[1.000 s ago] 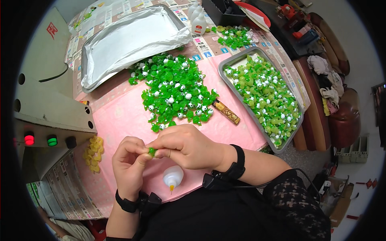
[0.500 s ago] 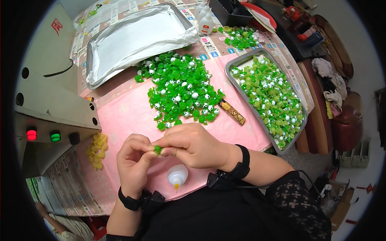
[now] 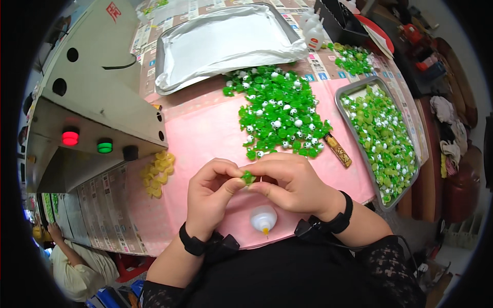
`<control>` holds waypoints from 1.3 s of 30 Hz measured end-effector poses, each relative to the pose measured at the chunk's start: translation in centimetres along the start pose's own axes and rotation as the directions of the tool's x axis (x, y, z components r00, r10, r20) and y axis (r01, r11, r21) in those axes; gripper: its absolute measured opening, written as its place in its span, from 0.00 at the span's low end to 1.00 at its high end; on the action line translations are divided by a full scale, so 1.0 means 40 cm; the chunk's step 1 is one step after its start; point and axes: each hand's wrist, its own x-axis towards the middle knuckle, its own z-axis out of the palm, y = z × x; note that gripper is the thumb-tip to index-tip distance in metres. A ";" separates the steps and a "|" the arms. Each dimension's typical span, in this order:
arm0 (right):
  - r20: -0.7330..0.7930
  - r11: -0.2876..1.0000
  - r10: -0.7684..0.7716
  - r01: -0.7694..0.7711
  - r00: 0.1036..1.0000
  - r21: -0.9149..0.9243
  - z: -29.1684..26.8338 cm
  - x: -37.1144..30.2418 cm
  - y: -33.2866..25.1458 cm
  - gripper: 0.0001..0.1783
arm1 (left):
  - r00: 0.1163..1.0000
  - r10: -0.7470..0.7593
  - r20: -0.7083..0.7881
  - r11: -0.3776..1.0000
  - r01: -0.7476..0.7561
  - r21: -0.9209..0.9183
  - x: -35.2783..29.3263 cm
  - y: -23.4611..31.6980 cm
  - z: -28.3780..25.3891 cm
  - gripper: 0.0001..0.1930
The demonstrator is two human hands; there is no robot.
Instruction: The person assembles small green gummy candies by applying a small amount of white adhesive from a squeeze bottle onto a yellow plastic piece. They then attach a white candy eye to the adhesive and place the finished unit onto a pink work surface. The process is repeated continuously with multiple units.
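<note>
Centrally, small green bead [image 3: 248, 177] pinched between fingers of left hand [image 3: 213, 197] and right hand [image 3: 292, 185], both closed on it, above pink surface [image 3: 205, 133], white glue bottle [image 3: 263, 219] just below.

Red sign [image 3: 114, 10] on the grey machine's top — upper left, printed paper sheets [image 3: 97, 215] with small coloured boxes along the table's left edge, more printed sheets [image 3: 318, 72] under the trays — far side.

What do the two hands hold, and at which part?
A small green piece, pinched at its sides between the fingers of the left hand and right hand.
</note>
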 end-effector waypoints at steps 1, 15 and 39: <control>0.003 1.000 -0.010 0.010 1.000 -0.013 0.004 0.003 0.001 0.13 | 1.000 -0.002 -0.011 1.000 0.002 0.003 -0.002 0.000 -0.007 0.04; -0.049 0.982 -0.039 0.029 0.998 -0.187 0.003 0.005 0.000 0.12 | 0.998 -0.061 -0.030 0.998 0.060 -0.011 -0.003 -0.002 -0.006 0.06; 0.363 0.991 0.032 -0.077 0.931 0.110 -0.073 -0.054 -0.041 0.37 | 0.974 -0.216 -0.070 0.945 0.191 -0.266 -0.003 0.008 -0.012 0.14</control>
